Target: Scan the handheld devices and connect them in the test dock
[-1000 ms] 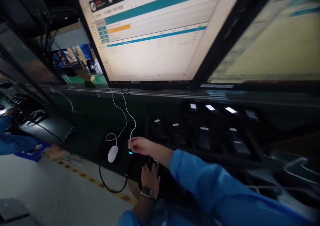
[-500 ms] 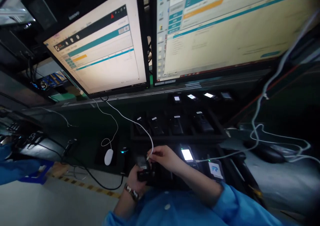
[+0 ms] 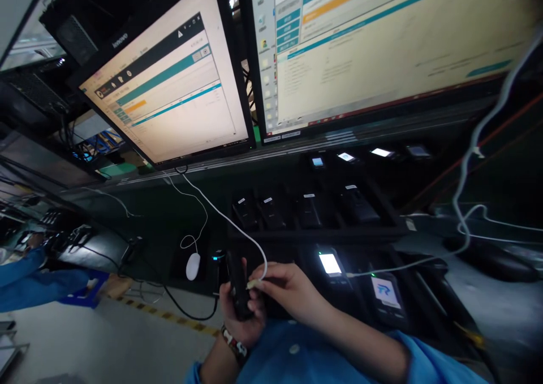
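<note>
My left hand [image 3: 242,316] is wrapped round a black handheld terminal [image 3: 237,285], which stands nearly on edge. In my right hand [image 3: 288,285], thumb and fingers pinch the plug end of a white cable [image 3: 254,242]. The plug is against the side of the terminal; whether it is seated I cannot tell. Beside my right forearm lies a terminal with a bright white screen [image 3: 330,264], a cable running to its side. Further right lies a terminal with a blue logo [image 3: 386,293] on its screen.
Beyond my hands, a black tray [image 3: 314,238] holds several face-down terminals with white labels. Several more with screens stand behind it, below two monitors [image 3: 169,78]. A white mouse [image 3: 193,266] and a black scanner-like device [image 3: 218,265] lie left. Another person's blue sleeve [image 3: 38,285] shows far left.
The terminal in my left hand has turned from screen-up to nearly on edge. My right hand keeps the cable plug at its side. The view has shifted slightly.
</note>
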Motion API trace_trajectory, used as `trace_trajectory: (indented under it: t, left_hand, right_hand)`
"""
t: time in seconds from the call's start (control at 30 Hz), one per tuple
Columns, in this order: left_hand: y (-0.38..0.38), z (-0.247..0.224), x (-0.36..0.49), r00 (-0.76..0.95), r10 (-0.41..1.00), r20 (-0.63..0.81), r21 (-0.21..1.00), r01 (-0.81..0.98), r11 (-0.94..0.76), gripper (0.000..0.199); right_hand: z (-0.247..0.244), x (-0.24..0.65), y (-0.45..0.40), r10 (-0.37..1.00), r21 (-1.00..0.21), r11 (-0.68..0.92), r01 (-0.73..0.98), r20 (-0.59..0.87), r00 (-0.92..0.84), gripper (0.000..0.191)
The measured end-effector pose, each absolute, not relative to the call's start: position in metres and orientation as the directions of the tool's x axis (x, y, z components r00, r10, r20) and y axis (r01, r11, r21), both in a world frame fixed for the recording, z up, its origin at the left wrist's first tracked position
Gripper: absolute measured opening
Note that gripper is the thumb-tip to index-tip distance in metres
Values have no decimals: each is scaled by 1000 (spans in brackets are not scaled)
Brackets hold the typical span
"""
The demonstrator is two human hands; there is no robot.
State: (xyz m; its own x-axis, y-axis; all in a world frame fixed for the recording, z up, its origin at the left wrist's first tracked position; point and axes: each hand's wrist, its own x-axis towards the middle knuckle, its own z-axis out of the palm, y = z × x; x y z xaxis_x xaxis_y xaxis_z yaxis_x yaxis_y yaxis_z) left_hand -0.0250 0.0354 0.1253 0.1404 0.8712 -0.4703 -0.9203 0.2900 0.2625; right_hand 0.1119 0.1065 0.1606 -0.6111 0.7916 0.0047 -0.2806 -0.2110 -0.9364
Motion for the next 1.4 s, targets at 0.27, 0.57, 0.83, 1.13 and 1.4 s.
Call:
trace_trajectory:
  t: [0.27, 0.57, 0.83, 1.13, 1.4]
  left_hand:
    - [44, 129, -20, 35, 894, -447, 369, -903, 220, 43]
    - [44, 122, -29, 198, 849, -490, 179, -930, 320, 38]
    - [48, 128, -23, -91, 753, -651, 381, -898, 221, 32]
    - [52, 120, -20, -224, 710, -668, 468, -868, 167, 32]
    - [105, 34, -34, -269, 689, -673, 560, -794, 237, 20]
  right_hand:
    - [155, 109, 109, 829, -971, -104, -216, 36, -559, 25]
    - [161, 113, 109, 793, -994, 53, -96, 100, -600, 17]
    - [166, 114, 111, 773, -984, 170, 50, 102, -626, 19]
    - [156, 106, 116, 798, -976, 165, 142, 47, -600, 20]
    - [51, 124, 131, 901, -910, -86, 405, -245, -359, 39]
